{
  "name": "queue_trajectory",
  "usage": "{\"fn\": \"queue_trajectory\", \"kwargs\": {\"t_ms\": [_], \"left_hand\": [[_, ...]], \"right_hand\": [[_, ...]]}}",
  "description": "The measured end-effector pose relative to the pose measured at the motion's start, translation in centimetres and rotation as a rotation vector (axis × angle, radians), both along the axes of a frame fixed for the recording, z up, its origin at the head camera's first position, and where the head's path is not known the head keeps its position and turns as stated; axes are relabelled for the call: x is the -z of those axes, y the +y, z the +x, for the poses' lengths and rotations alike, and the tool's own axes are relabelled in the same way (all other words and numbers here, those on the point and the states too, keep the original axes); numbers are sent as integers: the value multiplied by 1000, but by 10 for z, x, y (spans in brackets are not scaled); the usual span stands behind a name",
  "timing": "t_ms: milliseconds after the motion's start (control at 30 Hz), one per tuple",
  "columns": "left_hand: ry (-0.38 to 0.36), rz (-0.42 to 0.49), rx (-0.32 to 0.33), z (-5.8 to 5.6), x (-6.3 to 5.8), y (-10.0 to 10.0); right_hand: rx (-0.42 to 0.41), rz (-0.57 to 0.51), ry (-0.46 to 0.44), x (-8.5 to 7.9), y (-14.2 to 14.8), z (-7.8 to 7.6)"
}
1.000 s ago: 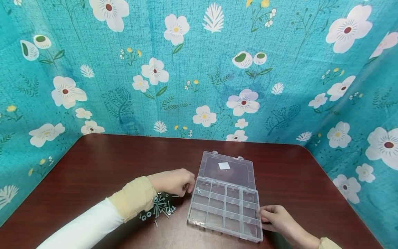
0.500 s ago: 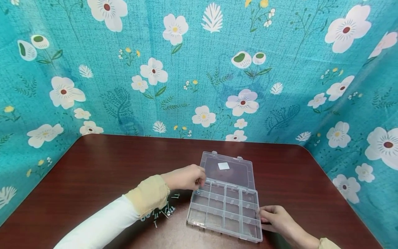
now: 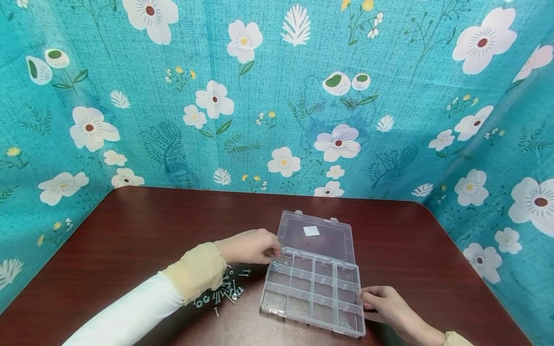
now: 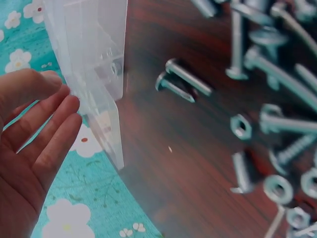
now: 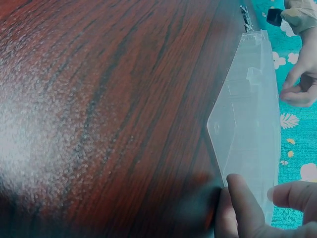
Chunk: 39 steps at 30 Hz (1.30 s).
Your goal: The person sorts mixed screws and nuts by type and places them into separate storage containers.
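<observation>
A clear plastic compartment box (image 3: 298, 303) lies on the table with its lid (image 3: 322, 242) folded back. My left hand (image 3: 248, 247) hovers at the box's far left corner, its fingers (image 4: 59, 136) loosely bent and nothing between them. Below it, several small nuts (image 3: 276, 267) sit in the far left compartment. My right hand (image 3: 389, 307) holds the box's right edge, thumb (image 5: 292, 194) on one side and fingers on the other. Left of the box lies a pile of bolts and nuts (image 3: 227, 290), partly hidden by the left sleeve.
Two bolts (image 4: 188, 77) lie apart from the pile, between it and the box. A white sticker (image 3: 311, 231) is on the lid. The dark red wooden table (image 3: 195, 216) ends at a blue flowered curtain (image 3: 259, 120) behind.
My left hand moved from beside the box to over the far left compartment, then drew back slightly left. One more nut shows in that compartment. My right hand stayed on the box edge.
</observation>
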<state>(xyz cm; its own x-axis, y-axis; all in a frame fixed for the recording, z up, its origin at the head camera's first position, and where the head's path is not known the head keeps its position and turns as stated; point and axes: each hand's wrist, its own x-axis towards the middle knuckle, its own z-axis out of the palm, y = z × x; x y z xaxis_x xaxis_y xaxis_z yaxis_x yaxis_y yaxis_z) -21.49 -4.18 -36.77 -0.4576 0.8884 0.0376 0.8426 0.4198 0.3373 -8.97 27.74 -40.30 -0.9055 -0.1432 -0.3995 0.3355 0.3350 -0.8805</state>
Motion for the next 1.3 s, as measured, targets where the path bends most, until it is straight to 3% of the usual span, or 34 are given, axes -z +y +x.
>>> {"fn": "queue_trajectory", "kwargs": {"t_ms": [200,700,1300], "left_hand": [[-48,-37,-43,2,2,-18],[-49,-94,-86,13,11,-60],[-98,-100,-165,20,22,-68]], "right_hand": [[-2,5,-3,-1,0,0],[2,15,-11,-2,-2,1],[37,52,-9,-3,-5,0]]}}
